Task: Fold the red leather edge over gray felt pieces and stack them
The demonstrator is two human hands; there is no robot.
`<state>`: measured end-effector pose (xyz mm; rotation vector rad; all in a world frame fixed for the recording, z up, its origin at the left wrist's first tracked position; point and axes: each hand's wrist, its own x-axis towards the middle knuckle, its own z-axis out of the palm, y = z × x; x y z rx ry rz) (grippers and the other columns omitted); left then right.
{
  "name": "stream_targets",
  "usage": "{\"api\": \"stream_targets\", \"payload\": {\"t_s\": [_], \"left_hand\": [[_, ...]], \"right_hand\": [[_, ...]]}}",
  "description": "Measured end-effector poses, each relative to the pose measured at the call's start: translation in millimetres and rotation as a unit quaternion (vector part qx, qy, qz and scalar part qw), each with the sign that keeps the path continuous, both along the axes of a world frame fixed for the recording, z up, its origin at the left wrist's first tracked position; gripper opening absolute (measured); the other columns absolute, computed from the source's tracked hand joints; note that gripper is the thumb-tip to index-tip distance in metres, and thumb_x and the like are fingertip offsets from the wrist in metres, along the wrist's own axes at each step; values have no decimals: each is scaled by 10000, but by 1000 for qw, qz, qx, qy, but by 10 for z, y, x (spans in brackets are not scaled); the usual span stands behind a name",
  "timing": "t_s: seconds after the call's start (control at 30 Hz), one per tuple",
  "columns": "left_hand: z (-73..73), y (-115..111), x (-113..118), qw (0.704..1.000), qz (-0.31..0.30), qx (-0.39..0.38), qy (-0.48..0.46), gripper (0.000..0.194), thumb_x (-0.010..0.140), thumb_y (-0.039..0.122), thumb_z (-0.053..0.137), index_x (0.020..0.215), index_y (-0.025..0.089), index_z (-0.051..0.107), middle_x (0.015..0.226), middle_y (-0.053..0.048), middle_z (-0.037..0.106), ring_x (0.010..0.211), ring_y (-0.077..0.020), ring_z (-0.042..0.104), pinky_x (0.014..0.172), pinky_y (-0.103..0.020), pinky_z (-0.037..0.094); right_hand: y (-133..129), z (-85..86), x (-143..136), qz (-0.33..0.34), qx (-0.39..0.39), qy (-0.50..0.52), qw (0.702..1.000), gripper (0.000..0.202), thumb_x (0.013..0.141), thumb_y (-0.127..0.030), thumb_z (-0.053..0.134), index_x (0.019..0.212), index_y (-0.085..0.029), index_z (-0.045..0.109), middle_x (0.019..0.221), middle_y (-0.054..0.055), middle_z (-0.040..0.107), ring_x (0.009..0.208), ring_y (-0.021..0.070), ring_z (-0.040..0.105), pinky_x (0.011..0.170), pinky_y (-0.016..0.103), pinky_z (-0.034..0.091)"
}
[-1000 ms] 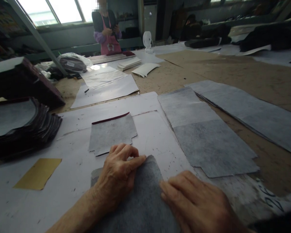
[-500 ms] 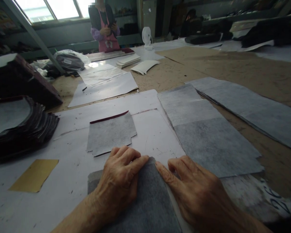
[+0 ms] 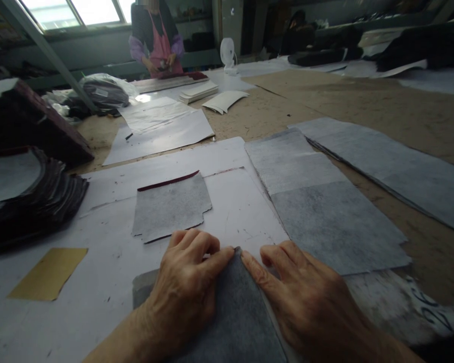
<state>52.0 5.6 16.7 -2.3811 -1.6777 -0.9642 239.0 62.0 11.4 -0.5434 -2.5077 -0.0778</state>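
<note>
A grey cloth piece [image 3: 238,312] with a felt-like face lies at the table's near edge, partly covered by my hands. My left hand [image 3: 191,282] rests on it with curled fingers, its thumb and forefinger closed at the top right corner. On the right side my right hand [image 3: 302,287] has its fingers bent and its thumb pressed against the same corner and edge. The two hands almost meet there. Just beyond them is a smaller grey piece [image 3: 172,206] with a dark red folded top edge and a notched corner.
White paper [image 3: 245,201] covers the work area. Grey panels [image 3: 333,217] lie to the right, a tan card [image 3: 49,272] and a stack of dark pieces [image 3: 34,201] to the left. Further back are white sheets [image 3: 162,136], a small fan [image 3: 228,53] and a person in a pink apron [image 3: 161,40].
The cloth's top corner is narrower between my fingertips, its edge turned inward. My hands have barely moved. The person at the back has lowered their hands toward the table.
</note>
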Motion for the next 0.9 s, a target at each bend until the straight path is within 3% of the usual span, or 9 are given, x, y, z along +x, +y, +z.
{"api": "stream_targets", "payload": {"t_s": [0.13,0.53,0.63,0.8,0.9], "left_hand": [[0,-8,31,999,-9,39,34,273,812,37,443,975,158,625,753,-41,549,708,-157,468,689,-354,341],[-15,-15,45,995,-16,48,83,260,883,86,380,975,128,620,767,-45,578,724,-157,477,758,-381,329],[-15,-21,49,994,-16,42,97,272,893,98,358,967,128,618,769,-44,576,733,-160,480,776,-395,323],[-8,-23,90,993,-28,20,110,290,911,122,333,1009,139,605,799,-41,575,764,-166,490,805,-412,316],[-4,-21,110,992,-29,23,120,286,913,131,335,1014,129,603,813,-44,578,776,-172,495,818,-424,317]], "right_hand": [[0,0,-3,2,-5,0,1000,364,783,-41,364,1018,-92,637,756,92,582,689,211,510,555,353,486],[12,2,-7,9,-9,13,1000,341,788,-49,381,1005,-88,641,750,90,587,678,214,520,548,355,479],[33,4,0,5,-54,34,998,297,810,-82,420,1015,-109,633,738,76,570,678,194,517,554,322,464],[91,-13,27,-5,-201,89,976,147,813,-100,500,866,-170,617,762,21,583,731,139,555,648,264,461],[125,-18,52,-22,-227,103,968,125,786,-90,528,868,-158,593,762,11,584,703,116,564,644,234,464]]}}
